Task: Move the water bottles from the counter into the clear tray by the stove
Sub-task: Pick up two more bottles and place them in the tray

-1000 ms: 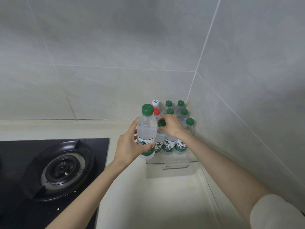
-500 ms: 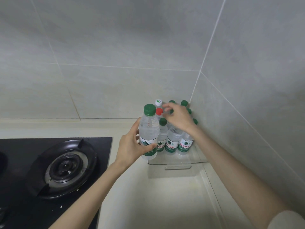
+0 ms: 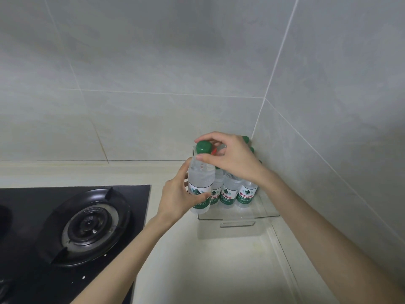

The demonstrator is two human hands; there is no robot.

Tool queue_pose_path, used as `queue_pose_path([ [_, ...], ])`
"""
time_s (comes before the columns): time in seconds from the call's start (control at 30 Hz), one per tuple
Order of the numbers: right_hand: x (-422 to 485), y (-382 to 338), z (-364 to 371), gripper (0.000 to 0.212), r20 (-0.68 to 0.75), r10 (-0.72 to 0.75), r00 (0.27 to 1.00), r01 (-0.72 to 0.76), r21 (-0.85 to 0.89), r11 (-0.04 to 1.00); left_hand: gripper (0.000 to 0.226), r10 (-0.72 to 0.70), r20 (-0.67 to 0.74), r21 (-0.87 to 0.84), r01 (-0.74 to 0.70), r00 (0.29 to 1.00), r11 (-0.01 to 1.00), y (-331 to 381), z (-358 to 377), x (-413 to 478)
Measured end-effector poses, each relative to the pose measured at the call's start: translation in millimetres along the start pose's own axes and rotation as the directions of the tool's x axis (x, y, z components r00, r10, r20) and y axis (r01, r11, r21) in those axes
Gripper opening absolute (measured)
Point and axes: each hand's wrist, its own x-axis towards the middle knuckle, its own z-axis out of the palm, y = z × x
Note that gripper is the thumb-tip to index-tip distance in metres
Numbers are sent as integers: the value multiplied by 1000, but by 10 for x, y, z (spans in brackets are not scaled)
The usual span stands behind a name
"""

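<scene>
Head view: nearest lies the pale counter (image 3: 219, 270), with the stove burner (image 3: 87, 224) on its left. Both forearms reach across it toward the far right corner. The left hand (image 3: 175, 198) wraps the label band of the held bottle (image 3: 201, 178), thumb across the front. It holds the bottle upright at the near left corner of the clear tray (image 3: 237, 218); I cannot tell whether the base rests on the tray floor or hangs just above it. Higher up, the right hand (image 3: 232, 159) pinches the green cap (image 3: 203, 147) between thumb and curled fingers. Just right of the held bottle and farther in, the standing bottles (image 3: 228, 191) pack the tray in close rows back to the wall corner (image 3: 260, 110).

The step looks to be seating this bottle in the open near-left slot. It should go straight down, kept vertical, with the cap hand steering and the body hand bearing the weight. Neither hand should let go until the base sits flat. The neighbours are tall and narrow, so a sideways nudge could topple several, and the light tray may slide.
</scene>
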Motion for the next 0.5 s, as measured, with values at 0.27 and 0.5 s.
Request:
queue_pose_path([
  [0.27,-77,140,-99,35,-174,42,984,-45,-14,999,101,-7,63,-65,11,998,998,-41,25,15],
  [0.5,-195,351,-367,38,-300,65,952,-92,-79,993,84,-68,248,293,-8,966,956,-307,183,73],
])
